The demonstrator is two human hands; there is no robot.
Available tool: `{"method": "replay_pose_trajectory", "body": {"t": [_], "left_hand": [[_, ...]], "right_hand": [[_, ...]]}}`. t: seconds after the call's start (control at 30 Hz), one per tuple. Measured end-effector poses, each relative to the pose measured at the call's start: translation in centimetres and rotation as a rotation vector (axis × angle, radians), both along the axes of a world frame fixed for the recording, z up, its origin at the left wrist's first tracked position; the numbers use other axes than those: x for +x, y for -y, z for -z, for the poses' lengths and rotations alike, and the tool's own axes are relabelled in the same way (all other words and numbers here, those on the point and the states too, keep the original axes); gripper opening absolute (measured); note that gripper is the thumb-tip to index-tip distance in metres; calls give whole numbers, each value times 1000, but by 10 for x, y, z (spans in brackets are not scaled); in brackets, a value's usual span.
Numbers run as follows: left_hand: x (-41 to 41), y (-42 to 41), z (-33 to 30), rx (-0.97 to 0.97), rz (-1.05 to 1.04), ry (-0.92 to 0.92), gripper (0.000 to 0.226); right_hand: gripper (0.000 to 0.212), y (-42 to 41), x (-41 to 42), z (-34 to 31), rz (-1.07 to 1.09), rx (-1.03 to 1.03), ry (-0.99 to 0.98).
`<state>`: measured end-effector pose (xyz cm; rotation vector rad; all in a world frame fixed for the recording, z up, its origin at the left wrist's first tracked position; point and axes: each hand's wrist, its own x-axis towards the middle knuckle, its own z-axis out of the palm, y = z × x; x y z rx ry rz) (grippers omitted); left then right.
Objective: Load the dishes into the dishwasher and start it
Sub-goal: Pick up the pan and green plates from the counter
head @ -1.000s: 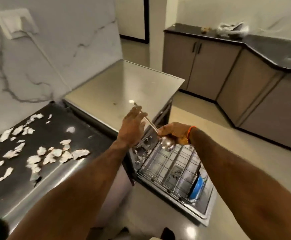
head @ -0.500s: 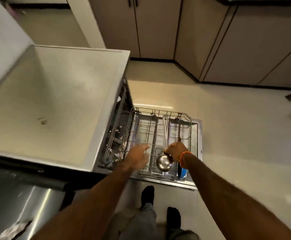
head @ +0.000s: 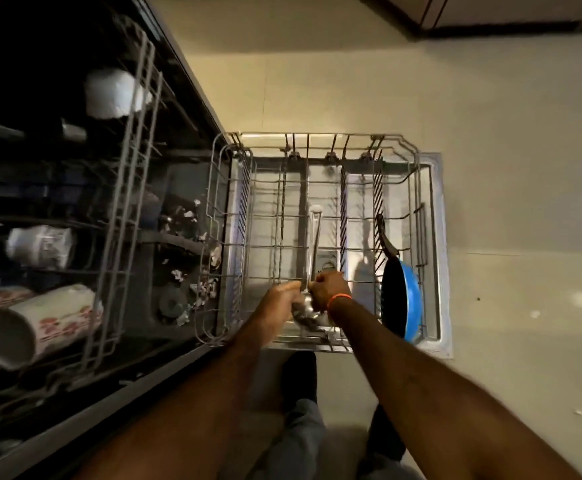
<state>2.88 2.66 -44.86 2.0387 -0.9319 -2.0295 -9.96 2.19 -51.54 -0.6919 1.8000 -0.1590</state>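
both hands [head: 303, 297] around ladle [head: 314, 258]

No readable text anywhere (mugs show only patterns)

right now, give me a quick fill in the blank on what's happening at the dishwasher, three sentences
1. Both hands, the left hand and the right hand, hold a steel ____ over the pulled-out lower rack.
2. The pan standing on edge at the rack's right side is black inside and ____ outside.
3. The band on the right wrist is ____.

Missing words: ladle; blue; orange
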Motion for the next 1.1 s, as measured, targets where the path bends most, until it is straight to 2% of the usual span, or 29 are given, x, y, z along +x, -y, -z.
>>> {"method": "replay_pose_trajectory", "body": {"t": [0.1, 0.13, 0.27, 0.4, 0.5, 0.63, 0.8, 0.97, 1.1], "left_hand": [[-4, -3, 48, 29, -42, -25, 20], [-5, -4, 61, 53, -78, -48, 20], [-13, -5, 86, 89, -157, -92, 40], [-12, -3, 100, 97, -161, -83, 63], [-10, -1, 88, 109, -172, -61, 69], [-3, 2, 43, 77, -147, -29, 67], [3, 2, -43, -30, -90, 32, 61], [11, -28, -163, -355, 320, 275, 45], [25, -62, -257, -467, 405, 359, 34]], "right_hand": [[22, 4, 9, 33, -11, -16, -68], [21, 4, 11, 38, -6, -15, -85], [12, 4, 14, 60, -3, -20, -130], [16, 0, 18, 63, 3, -31, -174], [25, -5, 15, 51, 0, -63, -171], [36, -14, 1, 13, -49, -78, -158], [30, -25, -21, -71, -216, -151, -154], [28, -39, -28, -182, -485, -236, -186], [31, -50, -19, -279, -688, -317, -215]]}}
